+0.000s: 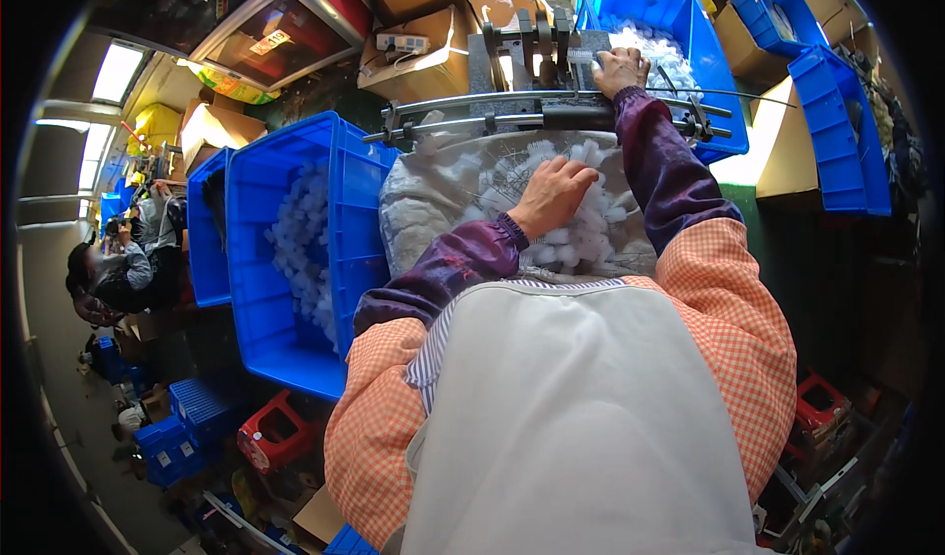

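Observation:
A loose heap of small white plastic pieces (566, 250), some with thin bristle-like strands, lies on a grey cloth (413, 206) in front of me. Over the heap is my left hand (554, 196), its fingers bent down among the pieces; their tips are hidden, and so is anything between them. Farther off, my right hand (621, 70) is closed at the right side of a small bench machine (536, 63). At its thumb and fingertips is a white ribbed plastic piece (583, 55), against the machine's upright parts.
Metal rods (472, 102) cross between me and the machine. To the left stands a blue bin (359, 230) holding white pieces; another blue bin (714, 53) with more is behind my right hand. Cardboard boxes (418, 63) and a red stool (276, 432) are around. People work far left.

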{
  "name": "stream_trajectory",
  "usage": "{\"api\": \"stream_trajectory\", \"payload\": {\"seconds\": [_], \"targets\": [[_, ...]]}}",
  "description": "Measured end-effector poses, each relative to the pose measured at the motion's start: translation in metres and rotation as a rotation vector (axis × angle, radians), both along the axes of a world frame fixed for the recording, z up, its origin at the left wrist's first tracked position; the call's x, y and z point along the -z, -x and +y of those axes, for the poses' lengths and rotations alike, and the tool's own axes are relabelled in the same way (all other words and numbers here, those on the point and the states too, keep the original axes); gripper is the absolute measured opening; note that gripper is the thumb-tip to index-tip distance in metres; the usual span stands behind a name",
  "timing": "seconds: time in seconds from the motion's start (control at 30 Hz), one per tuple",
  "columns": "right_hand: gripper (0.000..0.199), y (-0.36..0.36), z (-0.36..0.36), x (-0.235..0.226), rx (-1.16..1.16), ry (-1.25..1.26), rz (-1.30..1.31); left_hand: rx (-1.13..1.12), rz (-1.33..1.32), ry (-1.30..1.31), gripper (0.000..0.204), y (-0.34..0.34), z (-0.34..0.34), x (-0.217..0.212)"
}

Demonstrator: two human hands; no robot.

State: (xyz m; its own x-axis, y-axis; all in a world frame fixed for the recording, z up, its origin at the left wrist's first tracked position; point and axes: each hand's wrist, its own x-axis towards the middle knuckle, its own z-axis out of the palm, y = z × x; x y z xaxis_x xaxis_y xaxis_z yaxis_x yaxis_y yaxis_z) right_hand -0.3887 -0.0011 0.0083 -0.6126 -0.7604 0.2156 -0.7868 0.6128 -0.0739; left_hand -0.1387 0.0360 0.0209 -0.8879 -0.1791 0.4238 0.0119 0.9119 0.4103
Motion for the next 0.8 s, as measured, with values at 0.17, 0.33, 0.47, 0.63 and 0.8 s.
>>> {"api": "stream_trajectory", "payload": {"seconds": [0.17, 0.33, 0.47, 0.63, 0.8], "targets": [[0.033, -0.009, 0.002, -0.003, 0.012, -0.029, -0.06, 0.0, 0.121, -0.062, 0.017, 0.002, -0.001, -0.018], [0.031, -0.031, -0.019, 0.001, -0.048, -0.029, -0.014, 0.017, 0.204, -0.099, 0.018, 0.003, -0.001, -0.031], [0.029, -0.053, -0.035, 0.004, -0.076, 0.04, -0.022, 0.015, 0.222, -0.095, 0.02, 0.002, -0.004, -0.03], [0.029, -0.046, -0.024, 0.0, -0.059, 0.016, 0.002, -0.027, 0.265, -0.132, 0.022, -0.002, -0.01, -0.038], [0.029, -0.016, -0.005, 0.001, -0.048, -0.043, 0.002, -0.076, 0.38, -0.182, 0.023, -0.004, -0.018, -0.048]]}}
